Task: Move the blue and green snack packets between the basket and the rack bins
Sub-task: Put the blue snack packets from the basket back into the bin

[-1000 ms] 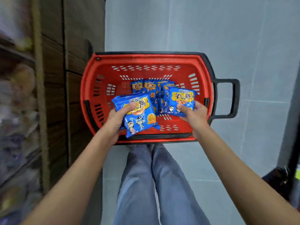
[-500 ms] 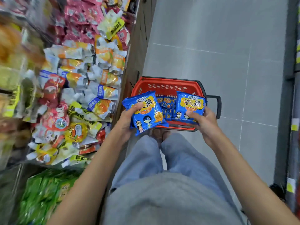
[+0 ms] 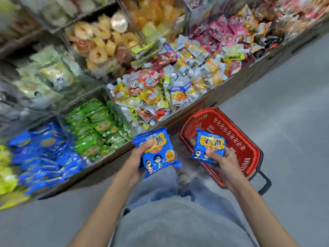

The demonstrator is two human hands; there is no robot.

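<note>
My left hand (image 3: 135,163) grips a small stack of blue snack packets (image 3: 158,154) held over my legs, just in front of the rack's low edge. My right hand (image 3: 222,162) holds more blue packets (image 3: 209,145) above the near-left corner of the red basket (image 3: 235,139), which stands on the floor to my right. The basket's inside is mostly hidden behind my right hand. On the rack's lowest row, a bin of blue packets (image 3: 44,157) lies at the left and a bin of green packets (image 3: 94,127) beside it.
Bins of mixed yellow, white, red and pink snacks (image 3: 160,81) fill the rack above and to the right. Yellow-green packets (image 3: 7,172) sit at the far left edge. Grey tiled floor (image 3: 284,113) stretches to the right of the basket. The basket's black handle (image 3: 265,184) points toward me.
Both hands lifted blue packets out of the basket. My view swung left from the basket to the rack, so the blue and green bins now show.
</note>
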